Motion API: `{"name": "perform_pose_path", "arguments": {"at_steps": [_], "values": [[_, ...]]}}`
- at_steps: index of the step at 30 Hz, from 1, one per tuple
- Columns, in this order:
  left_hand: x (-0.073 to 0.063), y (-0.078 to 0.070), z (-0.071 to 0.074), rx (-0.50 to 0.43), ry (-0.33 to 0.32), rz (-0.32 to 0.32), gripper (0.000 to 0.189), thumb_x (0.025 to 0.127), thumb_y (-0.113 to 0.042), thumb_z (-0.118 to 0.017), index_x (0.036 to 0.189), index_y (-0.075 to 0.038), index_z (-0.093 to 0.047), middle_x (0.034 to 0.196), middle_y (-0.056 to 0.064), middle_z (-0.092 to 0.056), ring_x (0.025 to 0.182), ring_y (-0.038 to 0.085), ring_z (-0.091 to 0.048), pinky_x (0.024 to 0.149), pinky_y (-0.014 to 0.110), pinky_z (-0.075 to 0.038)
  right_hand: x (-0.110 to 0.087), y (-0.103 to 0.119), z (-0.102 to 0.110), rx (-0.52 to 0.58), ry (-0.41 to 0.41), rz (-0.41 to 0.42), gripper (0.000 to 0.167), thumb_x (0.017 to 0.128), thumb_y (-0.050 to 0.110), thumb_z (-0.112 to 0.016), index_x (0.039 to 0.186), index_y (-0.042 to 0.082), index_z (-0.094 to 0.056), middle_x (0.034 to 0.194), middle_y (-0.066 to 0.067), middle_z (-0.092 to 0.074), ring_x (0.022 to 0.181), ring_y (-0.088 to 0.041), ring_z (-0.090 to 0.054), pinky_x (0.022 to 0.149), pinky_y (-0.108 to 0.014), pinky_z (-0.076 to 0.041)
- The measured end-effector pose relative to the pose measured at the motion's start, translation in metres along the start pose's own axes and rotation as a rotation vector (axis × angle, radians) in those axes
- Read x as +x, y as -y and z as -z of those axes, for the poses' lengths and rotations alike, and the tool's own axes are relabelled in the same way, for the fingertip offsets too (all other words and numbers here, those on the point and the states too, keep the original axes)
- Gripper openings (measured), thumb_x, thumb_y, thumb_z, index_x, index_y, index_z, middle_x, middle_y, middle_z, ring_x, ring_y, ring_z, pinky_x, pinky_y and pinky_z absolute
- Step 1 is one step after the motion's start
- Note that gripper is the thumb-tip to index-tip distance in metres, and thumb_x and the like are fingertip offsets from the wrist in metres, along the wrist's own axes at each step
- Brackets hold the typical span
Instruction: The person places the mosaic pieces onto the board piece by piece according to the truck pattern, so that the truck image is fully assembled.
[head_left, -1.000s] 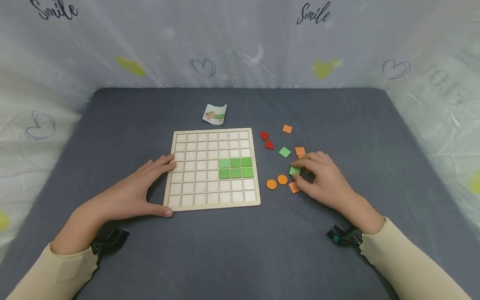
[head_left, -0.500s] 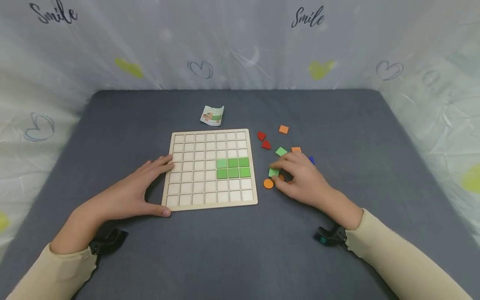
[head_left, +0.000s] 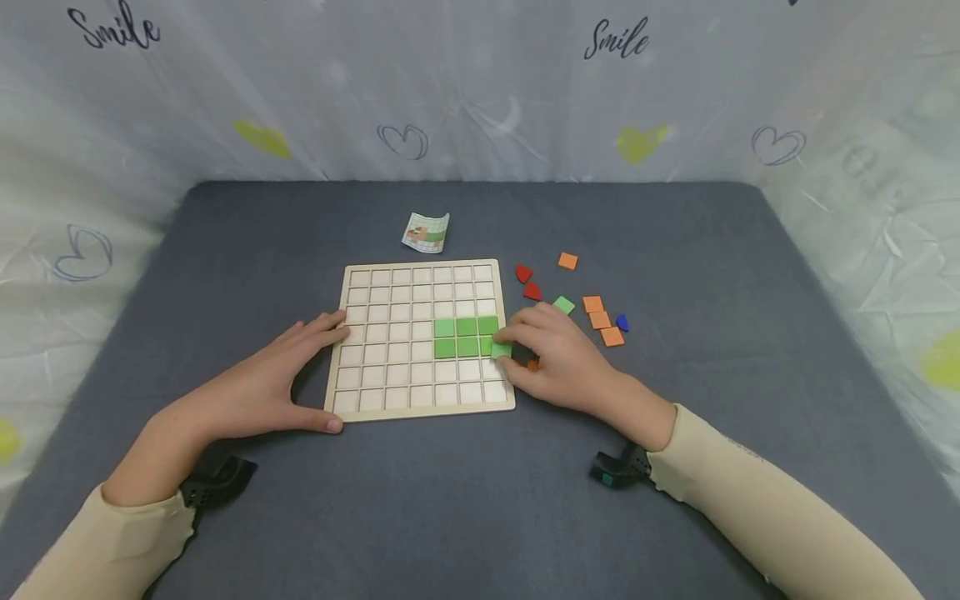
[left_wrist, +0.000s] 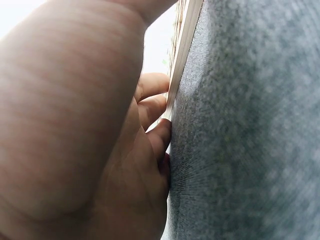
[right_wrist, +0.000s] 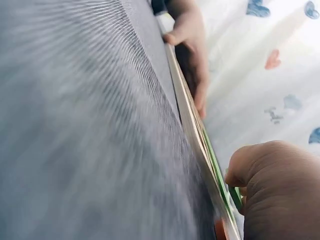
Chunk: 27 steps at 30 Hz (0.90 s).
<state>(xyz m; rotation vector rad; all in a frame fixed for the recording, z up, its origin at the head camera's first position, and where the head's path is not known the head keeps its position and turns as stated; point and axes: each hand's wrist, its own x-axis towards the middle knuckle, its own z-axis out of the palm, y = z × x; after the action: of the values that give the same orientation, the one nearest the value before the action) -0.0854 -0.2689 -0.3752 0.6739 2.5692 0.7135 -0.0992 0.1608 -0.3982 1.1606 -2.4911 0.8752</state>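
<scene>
A wooden grid board (head_left: pixel 384 355) lies on the table, with two short rows of green square tiles (head_left: pixel 466 347) set in its right side. My right hand (head_left: pixel 564 360) pinches a light green square tile (head_left: pixel 501 351) between thumb and fingers, over the board's right edge beside the lower row. In the right wrist view this held tile (right_wrist: pixel 235 197) stands tilted, close above the board. At the opposite side my left hand (head_left: pixel 251 387) rests against the board, fingertips along its left edge and thumb at the near left corner. Its fingers are spread and fairly straight.
Several orange square tiles (head_left: pixel 600 320) and a blue piece (head_left: pixel 622 322) lie right of the board. Two red pieces (head_left: pixel 523 273) and a green tile (head_left: pixel 564 305) are nearer to it. Behind the board lies a small picture card (head_left: pixel 426 232).
My right hand has carried the green tile leftward from the loose pieces to the board's right edge, uncovering orange tiles and the blue piece. My left hand stays at the board.
</scene>
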Motion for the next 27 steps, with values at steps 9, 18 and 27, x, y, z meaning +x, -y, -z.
{"name": "perform_pose_path", "arguments": {"at_steps": [9, 18, 27], "values": [[0.0, -0.002, 0.001, 0.015, 0.004, 0.008, 0.131, 0.074, -0.081, -0.085, 0.176, -0.024, -0.025, 0.183, 0.0, -0.006, 0.166, 0.049, -0.001, 0.126, 0.076, -0.018, 0.032, 0.013, -0.023, 0.007, 0.032, 0.087, 0.019, 0.097, 0.016, -0.077, 0.113, 0.009, -0.083, 0.104, -0.001, -0.071, 0.095, -0.019, -0.059, 0.086, -0.038, -0.048], [0.0, -0.002, -0.001, 0.007, 0.003, 0.002, 0.129, 0.075, -0.08, -0.085, 0.175, -0.026, -0.026, 0.183, -0.003, -0.008, 0.166, 0.047, -0.002, 0.127, 0.074, -0.017, 0.052, 0.019, -0.039, 0.018, 0.051, 0.134, 0.018, 0.095, 0.013, -0.076, 0.112, 0.009, -0.082, 0.103, 0.0, -0.07, 0.094, -0.019, -0.06, 0.088, -0.037, -0.049], [-0.001, -0.001, -0.001, 0.007, -0.007, 0.005, 0.127, 0.075, -0.079, -0.086, 0.175, -0.026, -0.028, 0.183, -0.004, -0.008, 0.167, 0.046, -0.002, 0.128, 0.073, -0.017, 0.069, 0.026, -0.049, 0.013, 0.079, 0.148, 0.017, 0.096, 0.013, -0.078, 0.112, 0.009, -0.082, 0.102, 0.0, -0.071, 0.093, -0.019, -0.06, 0.087, -0.035, -0.049]]}}
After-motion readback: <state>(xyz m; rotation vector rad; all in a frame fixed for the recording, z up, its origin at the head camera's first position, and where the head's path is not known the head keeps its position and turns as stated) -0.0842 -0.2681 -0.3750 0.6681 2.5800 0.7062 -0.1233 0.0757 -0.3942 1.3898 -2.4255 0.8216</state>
